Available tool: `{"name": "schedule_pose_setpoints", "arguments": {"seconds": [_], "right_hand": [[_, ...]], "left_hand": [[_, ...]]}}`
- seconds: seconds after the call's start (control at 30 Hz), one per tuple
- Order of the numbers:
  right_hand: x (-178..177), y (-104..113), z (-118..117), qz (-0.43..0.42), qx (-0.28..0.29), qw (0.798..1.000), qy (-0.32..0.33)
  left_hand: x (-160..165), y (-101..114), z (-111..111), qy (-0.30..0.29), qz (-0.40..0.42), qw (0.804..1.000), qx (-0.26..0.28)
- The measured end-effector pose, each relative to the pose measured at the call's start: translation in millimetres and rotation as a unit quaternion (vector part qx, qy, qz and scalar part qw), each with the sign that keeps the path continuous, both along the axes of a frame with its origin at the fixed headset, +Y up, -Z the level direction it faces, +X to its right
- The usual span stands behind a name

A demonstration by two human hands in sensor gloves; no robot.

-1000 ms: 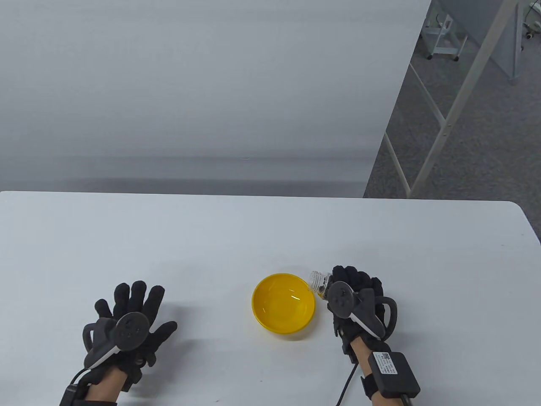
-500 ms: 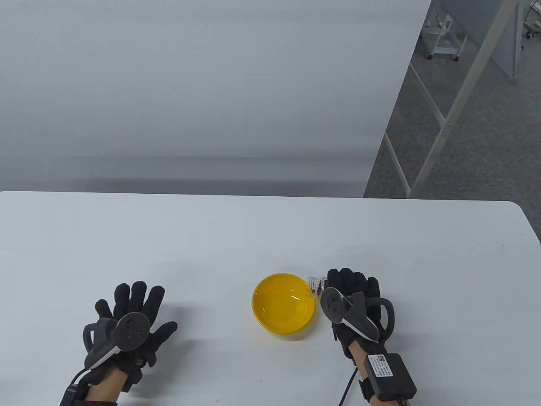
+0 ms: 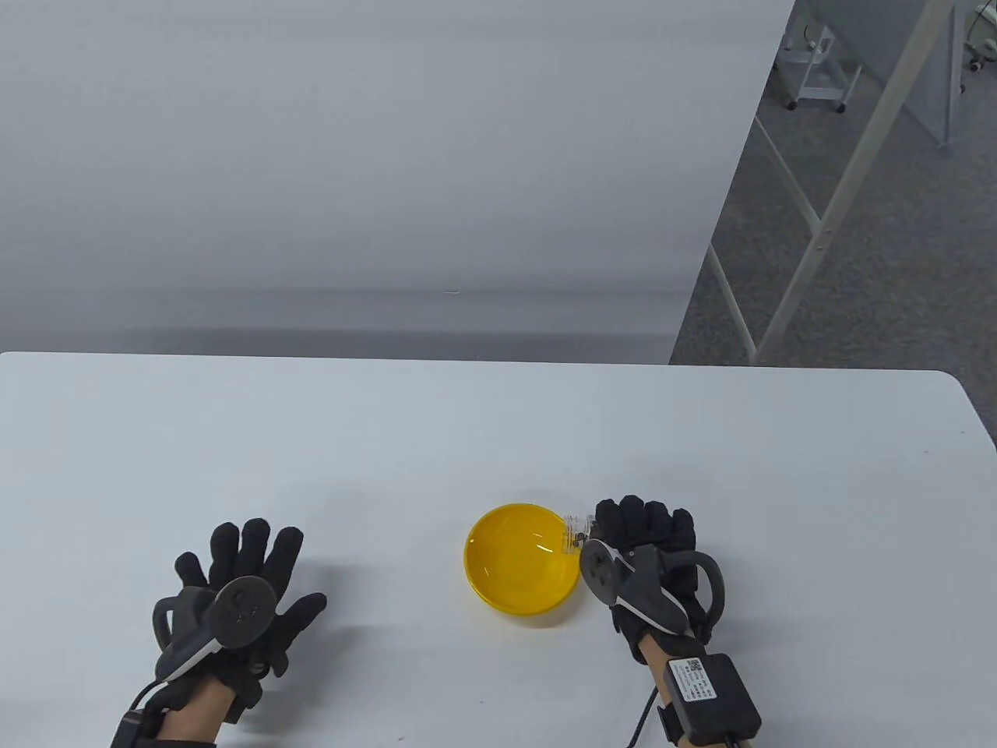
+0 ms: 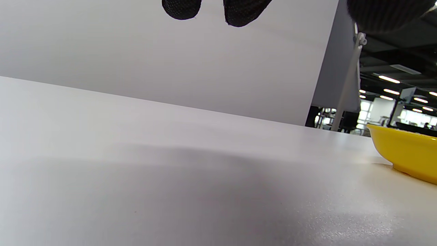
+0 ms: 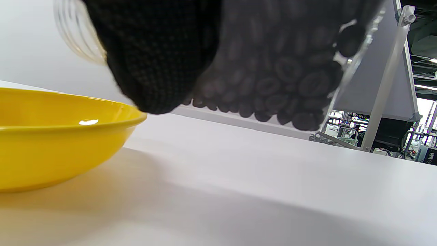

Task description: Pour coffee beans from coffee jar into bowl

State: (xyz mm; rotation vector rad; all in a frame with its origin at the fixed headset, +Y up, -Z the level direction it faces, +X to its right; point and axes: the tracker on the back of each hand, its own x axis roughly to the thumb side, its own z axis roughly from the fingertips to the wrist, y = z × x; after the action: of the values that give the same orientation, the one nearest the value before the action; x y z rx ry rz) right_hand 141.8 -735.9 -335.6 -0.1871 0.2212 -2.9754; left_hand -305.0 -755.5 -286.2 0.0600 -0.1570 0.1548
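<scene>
A white table (image 3: pixel 467 436) carries a yellow bowl (image 3: pixel 523 568). The right hand (image 3: pixel 646 557) grips the coffee jar (image 3: pixel 575 533), fingers wrapped around it, its mouth tipped over the bowl's right rim. The left hand (image 3: pixel 237 604) rests flat, fingers spread, holding nothing.

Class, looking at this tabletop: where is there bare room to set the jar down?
Bare patches: between the gloved left hand and round yellow plastic bowl, and the white table behind them. Crowded: the right hand tilting the clear coffee jar at the bowl's rim.
</scene>
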Motion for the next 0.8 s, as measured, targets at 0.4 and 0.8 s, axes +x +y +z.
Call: {"name": "schedule_pose_setpoints", "arguments": {"seconds": [0.4,0.8], "right_hand": [[-1.8,1.4,1.2,0.016,0.005,1.0,-0.003],[-6.1,0.2,2.3,0.045,0.014,0.999,0.002]], "left_hand": [[-0.3,-1.6,0.5,0.002,0.0,1.0,-0.004],[-0.1,-2.3,0.5,0.0,-0.002,1.0,-0.005]]}}
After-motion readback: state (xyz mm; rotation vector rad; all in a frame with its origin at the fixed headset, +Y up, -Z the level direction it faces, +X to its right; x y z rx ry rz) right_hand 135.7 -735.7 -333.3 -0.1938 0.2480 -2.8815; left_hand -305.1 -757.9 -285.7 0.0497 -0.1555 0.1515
